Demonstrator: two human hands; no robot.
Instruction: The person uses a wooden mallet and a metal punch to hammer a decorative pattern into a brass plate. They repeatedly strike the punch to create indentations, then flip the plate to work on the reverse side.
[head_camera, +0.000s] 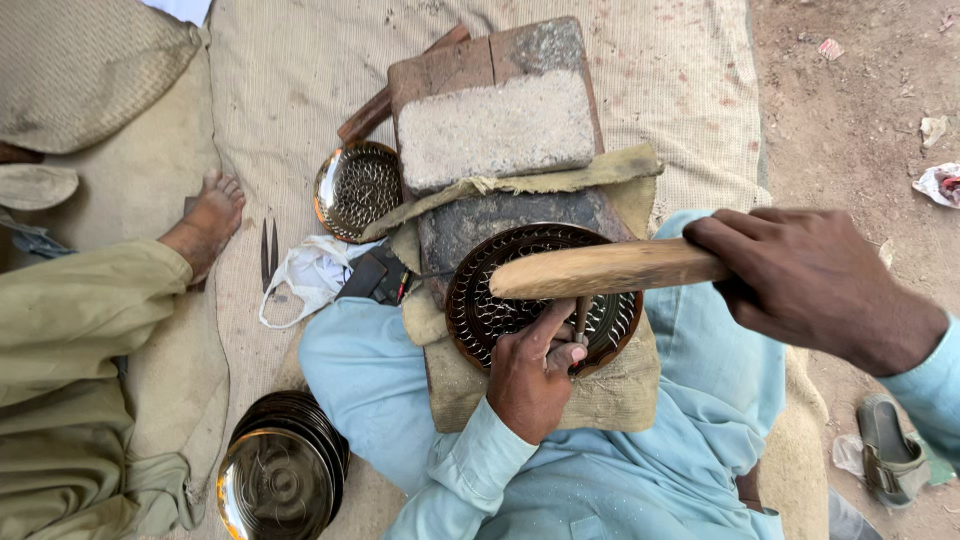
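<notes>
Right now a patterned metal plate (545, 295) lies on a dark block on the person's lap, mid-chasing by the look of it. Left hand (530, 375) pinches a small punch (581, 318) upright on its near rim; right hand (800, 280) is clamped around a wooden mallet (610, 268) just above. A square blow on the punch seems due. Finished plates (280, 465) stack near left.

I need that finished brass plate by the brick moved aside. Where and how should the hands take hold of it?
Grip the brass plate at its bare left rim, coming in from the left over the mat. Its right edge seems tucked under the cloth and brick, and it lies flat, so a pinch over the raised left lip probably works best.
</notes>
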